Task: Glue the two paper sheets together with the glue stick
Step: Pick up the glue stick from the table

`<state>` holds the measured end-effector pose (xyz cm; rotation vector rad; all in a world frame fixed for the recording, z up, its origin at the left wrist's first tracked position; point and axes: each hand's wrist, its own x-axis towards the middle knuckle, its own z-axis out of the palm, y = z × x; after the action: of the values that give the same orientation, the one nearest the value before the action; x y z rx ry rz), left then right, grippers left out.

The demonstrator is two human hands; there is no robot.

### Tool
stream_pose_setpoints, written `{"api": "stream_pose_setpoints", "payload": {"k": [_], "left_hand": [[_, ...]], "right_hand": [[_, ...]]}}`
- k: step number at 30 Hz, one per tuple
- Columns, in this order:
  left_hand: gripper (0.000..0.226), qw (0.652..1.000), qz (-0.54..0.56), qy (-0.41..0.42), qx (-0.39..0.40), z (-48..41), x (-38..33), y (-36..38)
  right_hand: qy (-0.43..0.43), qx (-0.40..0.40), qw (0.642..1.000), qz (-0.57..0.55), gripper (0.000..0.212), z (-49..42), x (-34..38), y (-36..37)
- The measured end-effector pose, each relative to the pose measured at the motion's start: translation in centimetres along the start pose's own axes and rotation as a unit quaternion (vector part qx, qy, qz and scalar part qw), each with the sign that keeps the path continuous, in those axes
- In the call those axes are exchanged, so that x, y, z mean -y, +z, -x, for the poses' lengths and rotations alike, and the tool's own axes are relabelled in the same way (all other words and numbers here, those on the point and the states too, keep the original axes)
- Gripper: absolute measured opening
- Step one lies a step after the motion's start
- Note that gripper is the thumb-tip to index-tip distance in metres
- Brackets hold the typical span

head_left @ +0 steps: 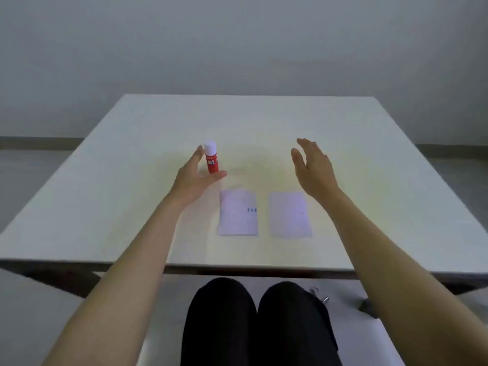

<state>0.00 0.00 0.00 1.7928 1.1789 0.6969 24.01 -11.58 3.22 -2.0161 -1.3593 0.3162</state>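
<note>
My left hand [196, 178] is spread wide around the glue stick [211, 157], fingers behind it and thumb in front near its base, but I have not closed on it; whether any finger touches it I cannot tell. The stick stands upright on the white table [369, 143], red body, white cap on top, just beyond the 2 paper sheets. My right hand [313, 170] hovers open and empty above the table, beyond the right sheet [289, 213] and apart from it. The left sheet [237, 212] lies flat beside the right one with a narrow strip of table between them, both close to my edge. I judge the stick light, rigid and smooth plastic, easy to tip if I knock it, so I would pinch the red barrel low down and leave the cap free for my other hand to pull off. The sheets look thin and limp, likely to slide or curl under the glue, so 1 hand should pin a sheet flat.
</note>
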Motion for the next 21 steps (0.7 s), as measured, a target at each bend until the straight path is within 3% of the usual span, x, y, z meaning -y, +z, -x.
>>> {"api": "stream_pose_setpoints", "payload": {"k": [4,12,14,17,21], "left_hand": [[0.059,0.997,0.029,-0.015,-0.071,1.2,-1.7,1.5],[0.008,0.991,0.034,-0.007,-0.128,1.0,-1.5,1.9],[0.008,0.992,0.026,0.021,-0.123,1.2,-2.1,1.5],[0.036,0.990,-0.032,0.106,-0.086,1.5,-4.2,0.7],[0.043,0.967,-0.134,0.213,-0.033,2.6,-7.1,0.4]], "right_hand": [[0.005,-0.013,1.000,-0.017,0.045,2.7,0.3,-1.6],[-0.028,-0.046,0.998,-0.036,0.039,3.9,0.3,-1.3],[-0.029,-0.052,0.997,-0.055,0.035,3.7,0.7,-1.2],[0.015,-0.042,0.985,-0.167,0.031,2.7,2.6,-1.6],[0.143,0.057,0.943,-0.295,0.070,2.5,5.3,-1.8]]}}
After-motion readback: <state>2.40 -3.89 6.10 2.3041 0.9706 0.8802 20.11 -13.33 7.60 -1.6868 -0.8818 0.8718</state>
